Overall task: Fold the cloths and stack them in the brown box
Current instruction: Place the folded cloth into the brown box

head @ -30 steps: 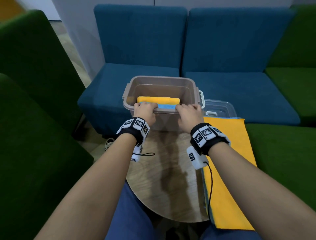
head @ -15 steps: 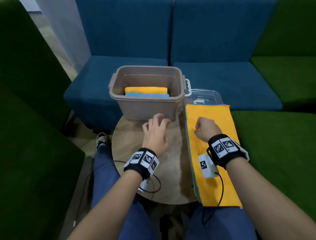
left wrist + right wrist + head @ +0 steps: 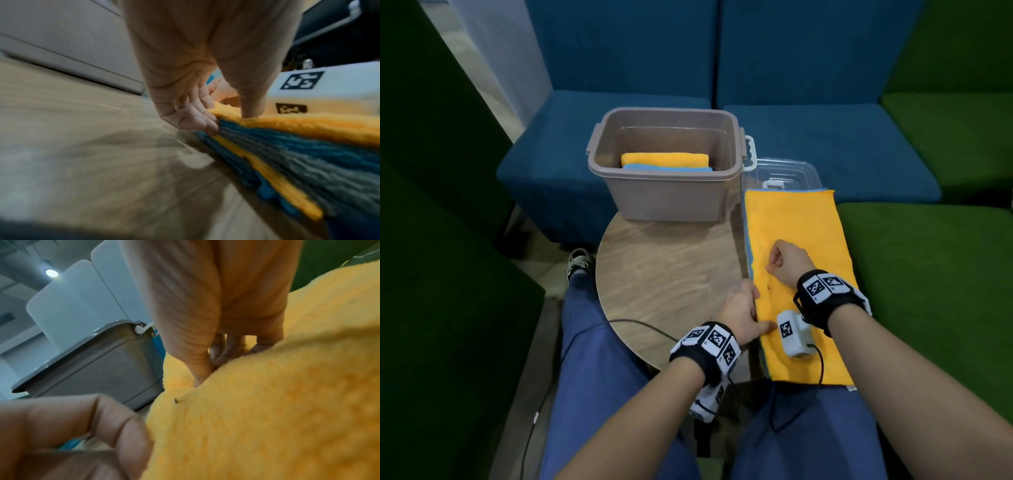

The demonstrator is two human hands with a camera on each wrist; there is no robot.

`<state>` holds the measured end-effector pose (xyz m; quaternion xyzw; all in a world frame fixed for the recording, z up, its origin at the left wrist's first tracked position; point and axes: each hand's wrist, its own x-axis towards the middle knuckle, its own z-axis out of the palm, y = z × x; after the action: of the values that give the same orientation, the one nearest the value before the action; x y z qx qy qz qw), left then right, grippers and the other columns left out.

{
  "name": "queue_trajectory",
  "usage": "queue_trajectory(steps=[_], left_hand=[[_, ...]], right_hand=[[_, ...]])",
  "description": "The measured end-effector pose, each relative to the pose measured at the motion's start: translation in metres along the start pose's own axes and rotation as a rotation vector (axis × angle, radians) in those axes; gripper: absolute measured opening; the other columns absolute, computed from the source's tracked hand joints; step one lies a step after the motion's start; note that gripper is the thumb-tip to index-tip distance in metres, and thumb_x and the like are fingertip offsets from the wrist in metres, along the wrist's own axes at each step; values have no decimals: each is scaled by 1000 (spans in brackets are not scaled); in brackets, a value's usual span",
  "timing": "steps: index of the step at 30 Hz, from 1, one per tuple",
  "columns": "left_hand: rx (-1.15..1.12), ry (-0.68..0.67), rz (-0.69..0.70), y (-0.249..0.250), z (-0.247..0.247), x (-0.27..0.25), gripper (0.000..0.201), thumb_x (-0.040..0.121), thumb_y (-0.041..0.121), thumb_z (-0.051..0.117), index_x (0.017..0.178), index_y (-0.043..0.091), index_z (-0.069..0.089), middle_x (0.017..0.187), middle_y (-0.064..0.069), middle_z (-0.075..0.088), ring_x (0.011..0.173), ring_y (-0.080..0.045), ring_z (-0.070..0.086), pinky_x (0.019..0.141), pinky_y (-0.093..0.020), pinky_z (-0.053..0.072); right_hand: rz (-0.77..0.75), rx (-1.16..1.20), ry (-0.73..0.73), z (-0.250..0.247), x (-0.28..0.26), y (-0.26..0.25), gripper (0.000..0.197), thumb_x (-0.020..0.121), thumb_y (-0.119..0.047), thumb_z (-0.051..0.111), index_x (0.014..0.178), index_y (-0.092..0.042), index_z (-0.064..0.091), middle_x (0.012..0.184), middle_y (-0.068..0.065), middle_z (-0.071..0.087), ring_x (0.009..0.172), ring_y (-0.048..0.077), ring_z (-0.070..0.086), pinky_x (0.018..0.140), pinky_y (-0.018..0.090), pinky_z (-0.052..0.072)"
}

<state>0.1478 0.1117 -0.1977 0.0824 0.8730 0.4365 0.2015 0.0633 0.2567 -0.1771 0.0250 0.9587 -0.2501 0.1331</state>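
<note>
The brown box (image 3: 599,137) stands at the far side of the round table, with a folded yellow cloth (image 3: 664,159) on a blue one (image 3: 671,168) inside it. A stack of flat cloths lies to the right, a yellow cloth (image 3: 798,222) on top and blue, grey and yellow layers (image 3: 287,154) beneath. My left hand (image 3: 751,308) pinches the top yellow cloth's left edge, thumb (image 3: 252,104) on top and fingers (image 3: 197,120) under it. My right hand (image 3: 774,265) sits curled on the yellow cloth (image 3: 277,402), its thumb (image 3: 199,369) and fingers pinching the fabric.
A clear plastic lid (image 3: 784,171) lies behind the cloth stack, beside the box. The wooden table (image 3: 664,274) is ringed by blue seats (image 3: 825,144) and green seats (image 3: 928,257). My knees press against its near edge, and a black cable (image 3: 637,323) crosses it.
Both hands left the box rim and came back toward me. The left hand then crossed the table to the stack's left edge; the right hand slid nearer on the yellow cloth.
</note>
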Motion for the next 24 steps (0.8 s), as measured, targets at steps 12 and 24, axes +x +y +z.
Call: queue_trajectory(steps=[12,24], left_hand=[[55,46,-3,8,3,-6,35,77,22,76,92,12,46,88,-7,57,77,-23,54,67,-39,47],[87,199,240,16,2,-14,23,87,11,58,78,15,38,81,-1,42,71,-22,43,62,-42,43]], right_hand=[[-66,2,-4,4,-5,3,22,89,-2,60,103,-12,46,90,6,48,78,25,51,67,32,37],[-380,-268,136,-11,-25,3,27,91,-6,59,112,-22,62,120,2,45,78,26,59,65,37,47]])
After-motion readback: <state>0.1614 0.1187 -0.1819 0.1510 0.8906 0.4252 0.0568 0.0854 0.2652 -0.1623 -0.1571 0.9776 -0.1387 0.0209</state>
